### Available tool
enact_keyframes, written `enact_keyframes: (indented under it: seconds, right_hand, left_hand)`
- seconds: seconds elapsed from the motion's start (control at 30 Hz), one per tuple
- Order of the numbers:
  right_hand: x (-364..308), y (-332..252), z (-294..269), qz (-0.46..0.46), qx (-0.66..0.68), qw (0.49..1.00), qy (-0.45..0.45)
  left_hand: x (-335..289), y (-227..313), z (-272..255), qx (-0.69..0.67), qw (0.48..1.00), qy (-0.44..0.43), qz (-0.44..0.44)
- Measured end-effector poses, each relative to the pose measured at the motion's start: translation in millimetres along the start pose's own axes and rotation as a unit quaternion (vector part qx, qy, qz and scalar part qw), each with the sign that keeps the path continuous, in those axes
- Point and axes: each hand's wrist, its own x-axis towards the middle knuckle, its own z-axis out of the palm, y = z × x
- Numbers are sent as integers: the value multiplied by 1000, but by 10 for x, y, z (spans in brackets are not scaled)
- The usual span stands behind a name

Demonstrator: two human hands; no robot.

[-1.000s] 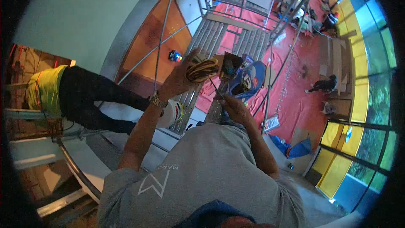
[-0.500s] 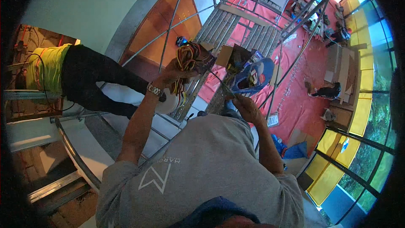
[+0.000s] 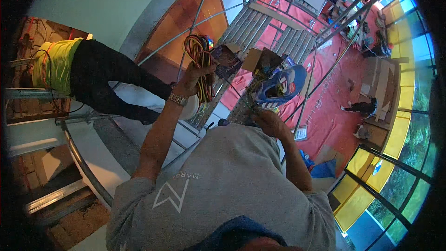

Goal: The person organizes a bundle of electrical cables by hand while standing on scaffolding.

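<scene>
1. Two hands work above scaffold planks.
2. Left hand, arm raised, is clenched around the wire coil (yellow and red strands).
3. Right hand pinches a thin wire below the open box.

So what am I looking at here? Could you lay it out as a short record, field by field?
Setting: high on a metal scaffold platform, red floor far below
Left hand: raised, gripping a coil of coloured wires
Right hand: lower, closed near thin wire ends; what it pinches is unclear
Nearby: open cardboard box, blue hard hat holding small items
Other person: yellow vest, dark trousers, at left
</scene>
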Motion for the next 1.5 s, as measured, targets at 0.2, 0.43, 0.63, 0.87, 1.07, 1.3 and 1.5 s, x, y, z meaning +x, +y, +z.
enact_keyframes:
  seconds: [0.2, 0.43, 0.63, 0.87, 1.07, 1.3, 1.5]
  right_hand:
    - [63, -108, 103, -18, 95, 994, 40]
    - [36, 22, -38, 144, 151, 974, 82]
    - [147, -340, -390, 106, -15, 977, 182]
    - [437, -807, -994, -66, -248, 953, 162]
    - [1346, -310, -1590, -48, -277, 949, 142]
    - [1048, 1089, -325, -56, -61, 997, 8]
    - [345, 29, 200, -42, -82, 996, 3]
  left_hand:
    - [-124, -24, 78, -70, 996, -34, -30]
    - [-39, 92, 53, 393, 919, 22, -12]
    - [173, -138, -97, 522, 838, -32, 156]
    - [180, -359, 11, 786, 617, 4, 29]
    - [-224, -256, 758, 786, 592, -132, 116]
    - [-47, 246, 595, 765, 615, 25, 189]
    - [251, 29, 164, 811, 571, 68, 109]
